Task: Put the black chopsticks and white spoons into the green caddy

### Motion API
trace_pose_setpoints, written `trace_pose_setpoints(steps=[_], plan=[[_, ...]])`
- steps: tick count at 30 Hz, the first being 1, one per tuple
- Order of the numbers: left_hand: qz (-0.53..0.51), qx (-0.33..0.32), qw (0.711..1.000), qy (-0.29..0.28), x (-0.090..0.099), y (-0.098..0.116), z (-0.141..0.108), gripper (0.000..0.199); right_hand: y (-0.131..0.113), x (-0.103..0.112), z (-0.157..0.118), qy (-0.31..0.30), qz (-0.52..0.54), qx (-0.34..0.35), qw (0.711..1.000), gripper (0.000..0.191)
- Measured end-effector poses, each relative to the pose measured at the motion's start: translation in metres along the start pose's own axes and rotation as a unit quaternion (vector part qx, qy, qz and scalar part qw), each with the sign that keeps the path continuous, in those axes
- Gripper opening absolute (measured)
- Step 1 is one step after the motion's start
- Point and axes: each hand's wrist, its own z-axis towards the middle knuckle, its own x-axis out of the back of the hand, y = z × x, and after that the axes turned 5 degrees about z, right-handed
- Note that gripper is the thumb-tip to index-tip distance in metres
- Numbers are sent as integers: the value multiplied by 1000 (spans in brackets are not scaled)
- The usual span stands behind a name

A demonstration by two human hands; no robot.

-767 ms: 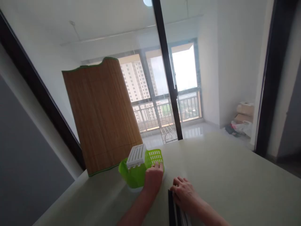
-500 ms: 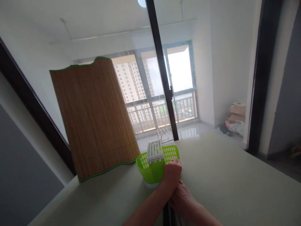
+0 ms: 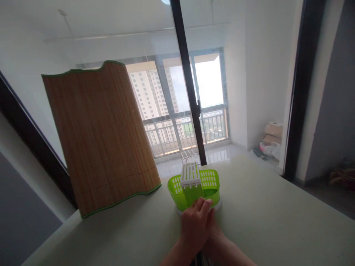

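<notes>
Green basket (image 3: 192, 195) | left hand (image 3: 195, 222), right hand (image 3: 213, 229) overlapping, near side | grips: can't tell

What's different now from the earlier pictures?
The green basket has shifted right, away from the brown mat. The left hand has come to its near side, now overlapping the right hand; their grips are unclear. The mat still stands; the white rack remains on the basket.

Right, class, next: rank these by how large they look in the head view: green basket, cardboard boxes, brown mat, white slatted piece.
1. brown mat
2. green basket
3. white slatted piece and cardboard boxes, unranked: they look about alike, and the boxes are much farther from the camera.
</notes>
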Motion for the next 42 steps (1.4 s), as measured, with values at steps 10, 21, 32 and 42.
trace_pose_setpoints(steps=[10, 21, 32, 42], plan=[[-6, 161, 960, -229, -8, -63, -94, 23, -4, 28, -27, -54, -12, -17, 998, 20], [-24, 172, 966, -194, -1, -47, -106, 17, -3, 47, -29, -106, -10, -4, 994, 30], [59, 212, 949, -225, 15, -50, -102, 18, -12, 61, -29, -107, 12, 46, 993, 22], [195, 237, 927, -216, 18, -75, -99, 31, -15, 55, -29, -106, 29, 70, 991, 19]])
